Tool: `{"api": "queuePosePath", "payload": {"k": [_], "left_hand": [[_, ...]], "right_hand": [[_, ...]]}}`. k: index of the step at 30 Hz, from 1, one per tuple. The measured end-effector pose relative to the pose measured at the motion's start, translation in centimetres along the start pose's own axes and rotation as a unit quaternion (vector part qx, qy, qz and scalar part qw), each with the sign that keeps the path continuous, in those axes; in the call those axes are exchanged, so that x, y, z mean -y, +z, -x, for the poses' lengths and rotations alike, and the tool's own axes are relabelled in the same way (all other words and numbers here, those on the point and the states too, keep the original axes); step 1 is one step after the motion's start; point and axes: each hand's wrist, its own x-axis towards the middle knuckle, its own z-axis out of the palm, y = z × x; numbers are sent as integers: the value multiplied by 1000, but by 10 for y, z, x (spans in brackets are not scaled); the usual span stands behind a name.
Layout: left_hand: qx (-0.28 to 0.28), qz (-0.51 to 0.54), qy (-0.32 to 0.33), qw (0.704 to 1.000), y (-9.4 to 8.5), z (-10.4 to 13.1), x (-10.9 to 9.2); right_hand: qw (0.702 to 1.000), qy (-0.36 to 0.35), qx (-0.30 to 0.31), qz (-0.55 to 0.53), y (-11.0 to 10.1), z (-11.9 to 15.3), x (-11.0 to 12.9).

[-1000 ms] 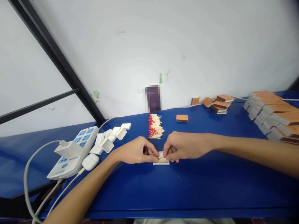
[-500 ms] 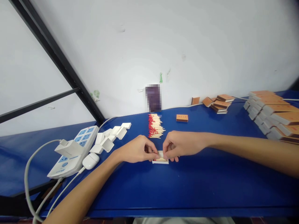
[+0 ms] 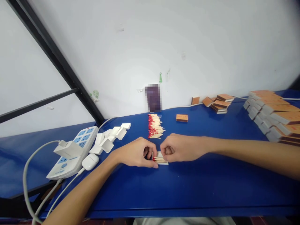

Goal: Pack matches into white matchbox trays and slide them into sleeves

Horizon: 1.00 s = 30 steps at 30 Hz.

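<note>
A small white tray (image 3: 165, 163) lies on the blue table, with several red-headed matches (image 3: 159, 159) lengthwise inside it. My left hand (image 3: 140, 153) grips the tray's left end between thumb and fingers. Over the tray's right side, my right hand (image 3: 174, 148) has its fingers curled in and its fingertips at the matches; whether it pinches one is hidden. Just beyond my hands is a pile of loose matches (image 3: 156, 127), red heads to the left. An orange matchbox (image 3: 182, 118) sits to the right of that pile.
White empty trays (image 3: 107, 145) are heaped at the left, beside a power strip (image 3: 81, 140) with a plug, cables and a white case (image 3: 90, 161). Orange boxes (image 3: 220, 105) lie at the back right, near a large stack (image 3: 278, 115). A pixelated dark object (image 3: 153, 98) stands against the wall.
My left thumb has moved down to the tray's near left corner. My right hand has shifted slightly left with its fingers more curled, and more of the matches in the tray shows.
</note>
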Motion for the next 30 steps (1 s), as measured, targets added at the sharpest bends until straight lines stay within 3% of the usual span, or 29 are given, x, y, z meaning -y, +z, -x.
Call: {"api": "queuePosePath", "payload": {"k": [19, 21, 26, 30], "left_hand": [[-16, 12, 28, 999, 3, -3, 5], [-22, 18, 24, 999, 3, -3, 5], [-32, 29, 11, 999, 1, 0, 3], [-36, 30, 23, 999, -1, 0, 1]], "right_hand": [[1000, -3, 7, -11, 0, 1, -3], [1000, -21, -20, -10, 0, 1, -4], [984, -63, -158, 56, -7, 3, -1], [968, -58, -208, 129, -10, 2, -3]]}}
